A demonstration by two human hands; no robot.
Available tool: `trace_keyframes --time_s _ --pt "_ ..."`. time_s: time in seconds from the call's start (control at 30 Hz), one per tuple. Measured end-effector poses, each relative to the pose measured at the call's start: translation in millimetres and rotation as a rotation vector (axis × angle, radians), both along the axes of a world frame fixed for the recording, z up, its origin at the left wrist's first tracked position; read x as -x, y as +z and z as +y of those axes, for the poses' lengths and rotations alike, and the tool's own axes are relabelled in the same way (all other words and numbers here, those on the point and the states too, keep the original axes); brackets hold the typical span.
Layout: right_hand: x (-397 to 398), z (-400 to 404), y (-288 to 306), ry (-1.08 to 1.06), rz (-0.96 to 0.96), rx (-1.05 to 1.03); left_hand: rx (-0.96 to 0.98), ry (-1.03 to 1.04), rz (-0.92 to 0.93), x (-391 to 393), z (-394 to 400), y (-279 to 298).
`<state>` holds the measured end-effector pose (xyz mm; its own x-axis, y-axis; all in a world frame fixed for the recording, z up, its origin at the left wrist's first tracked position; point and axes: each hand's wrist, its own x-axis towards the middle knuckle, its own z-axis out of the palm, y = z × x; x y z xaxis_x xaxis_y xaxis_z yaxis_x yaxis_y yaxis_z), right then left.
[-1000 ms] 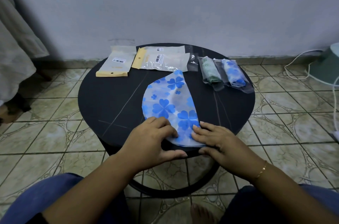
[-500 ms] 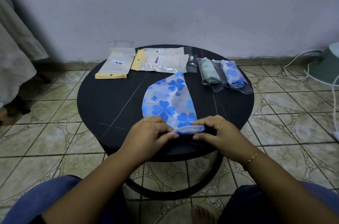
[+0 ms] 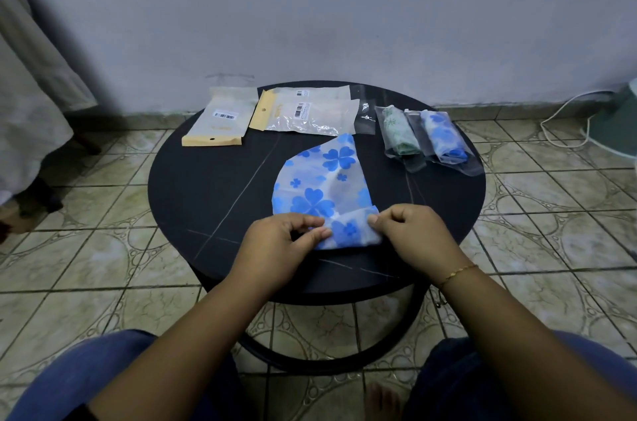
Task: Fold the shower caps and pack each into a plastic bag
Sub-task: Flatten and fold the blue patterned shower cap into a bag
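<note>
Round black tabletop carries a blue-flowered cap near its front edge. Both hands, left and right, pinch the cap's folded near end. Two bagged caps lie far right.

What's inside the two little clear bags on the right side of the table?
Each holds a rolled-up shower cap: a green-patterned one in the left bag and a blue-flowered one in the right bag. Anything wrapped inside the rolls is hidden.

I find the shower cap central on the table, both hands at its near edge; empty bags behind it, two packed bags to its right.
</note>
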<state>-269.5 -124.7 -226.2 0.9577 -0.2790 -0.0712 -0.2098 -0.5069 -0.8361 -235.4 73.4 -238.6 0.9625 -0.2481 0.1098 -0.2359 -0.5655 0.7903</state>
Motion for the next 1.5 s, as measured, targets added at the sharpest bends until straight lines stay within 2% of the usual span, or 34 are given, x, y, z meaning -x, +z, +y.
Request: trace_keyframes --time_s 0.3,0.37,0.5,0.67,0.8,0.93,1.07,1.27,1.4,1.5 --pt "-4 6 -4 -0.091 -0.030 0.022 -0.129 -0.014 -0.047 2 -5 4" --pt "-3 7 -5 -0.073 -0.027 0.069 -0.184 -0.033 -0.107 4 -6 4" --pt "2 10 -5 0.016 -0.046 0.312 -0.290 -0.093 -0.281 2 -5 -3" --pt "7 11 -6 0.075 -0.097 0.384 -0.371 -0.189 -0.449 -2 -6 -7" --pt "10 11 -9 0.109 -0.154 0.446 -0.458 -0.239 -0.405 -4 -6 -2" --pt "12 6 -6 0.171 -0.082 0.530 -0.576 -0.312 -0.317 -6 -4 4" --pt "19 0 0 0.272 0.006 0.550 -0.597 -0.309 -0.321 -9 -2 2" --pt "12 0 -1 0.282 -0.025 0.552 -0.546 -0.254 -0.325 -10 -5 2" --pt "7 2 0 0.251 -0.031 0.478 -0.471 -0.207 -0.222 -10 -6 7" --pt "2 3 2 0.210 0.034 0.461 -0.352 -0.128 -0.135 -9 -7 9"
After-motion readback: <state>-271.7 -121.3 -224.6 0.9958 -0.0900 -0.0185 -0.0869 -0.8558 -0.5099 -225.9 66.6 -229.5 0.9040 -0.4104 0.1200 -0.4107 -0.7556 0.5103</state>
